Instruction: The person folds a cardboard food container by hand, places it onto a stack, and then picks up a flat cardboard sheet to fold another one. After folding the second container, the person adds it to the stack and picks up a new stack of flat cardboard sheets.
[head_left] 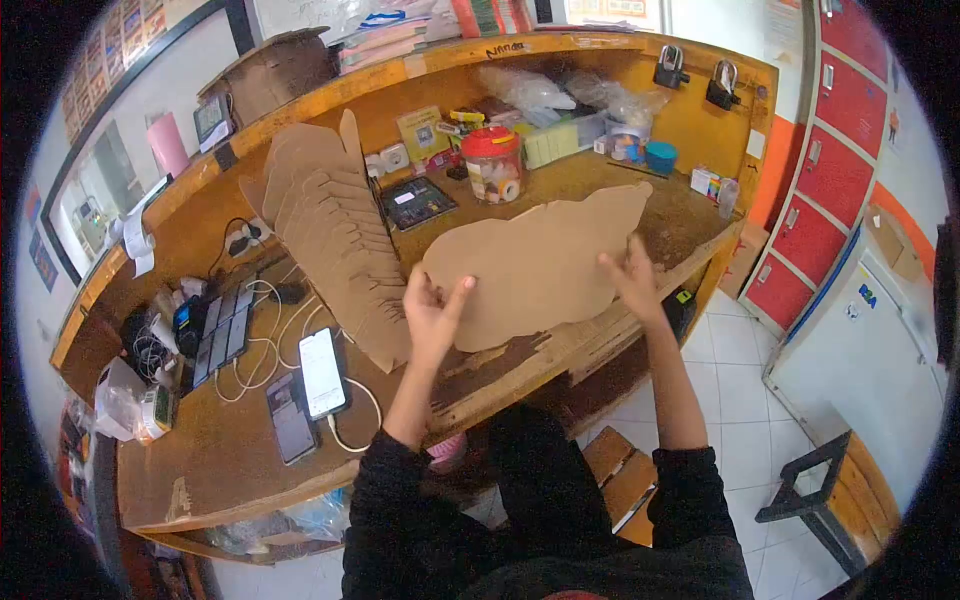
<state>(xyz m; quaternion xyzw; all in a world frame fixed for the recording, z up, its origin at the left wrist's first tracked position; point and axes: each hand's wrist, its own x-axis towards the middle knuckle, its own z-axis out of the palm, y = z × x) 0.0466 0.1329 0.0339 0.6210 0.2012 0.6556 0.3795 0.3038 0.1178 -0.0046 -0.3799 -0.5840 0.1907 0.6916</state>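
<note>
A flat brown cardboard cutout (530, 270) with a wavy outline is tilted over the front of the wooden desk. My left hand (436, 308) grips its left end, thumb on the face and the other fingers partly hidden at the edge. At the right end, my right hand (634, 282) holds the cutout between thumb and fingers. Left of the cutout leans a stack of similar cardboard cutouts (330, 225) with scalloped, layered edges. Its lower end comes close to my left hand.
On the desk (200, 465) lie two phones, a white-screened one (321, 372) and a darker one (290, 418), among white cables. Behind stand a red-lidded jar (492, 170) and a black tablet-like device (418, 203). A wooden chair (850, 500) and red lockers (815, 200) are right.
</note>
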